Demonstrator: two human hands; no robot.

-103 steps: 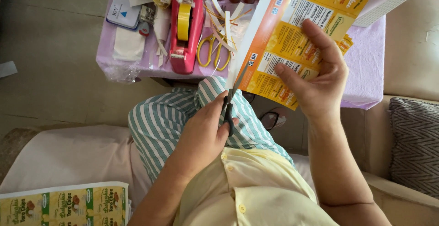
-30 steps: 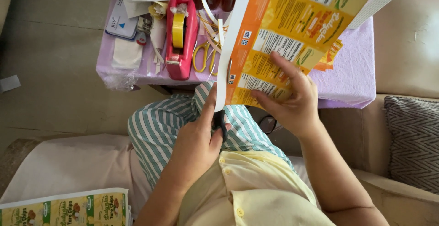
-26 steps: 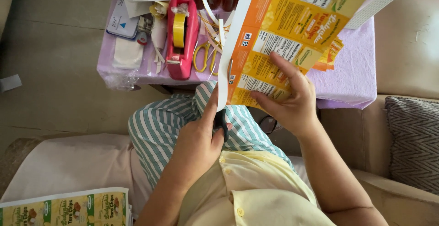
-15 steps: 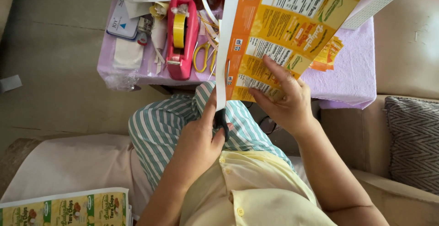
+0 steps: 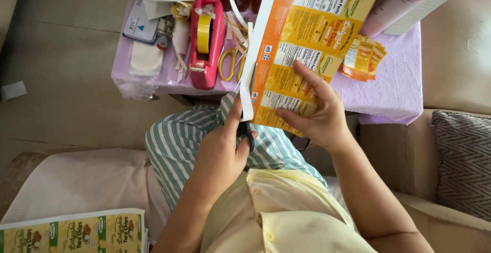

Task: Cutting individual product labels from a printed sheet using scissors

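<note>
My right hand point(image 5: 313, 111) grips the lower edge of a large orange and yellow printed sheet point(image 5: 307, 38), holding it up over my lap. My left hand point(image 5: 225, 153) is closed around black-handled scissors point(image 5: 246, 130), whose blades sit at the sheet's bottom left corner, beside a narrow white strip point(image 5: 248, 74) hanging along the sheet's left edge. The blades themselves are mostly hidden behind the sheet and my fingers.
A small table with a lilac cloth point(image 5: 388, 89) stands ahead, carrying a red tape dispenser point(image 5: 206, 40), yellow-handled scissors point(image 5: 228, 61), paper scraps, cards and small orange cut labels point(image 5: 363, 56). A stack of printed sheets point(image 5: 71, 232) lies on the cushion at lower left. A patterned pillow point(image 5: 463, 161) is right.
The sheet has shifted down and left relative to the scissors, so the cut along its left edge has lengthened. My right hand has slid up the sheet. My left hand stays closed on the scissors.
</note>
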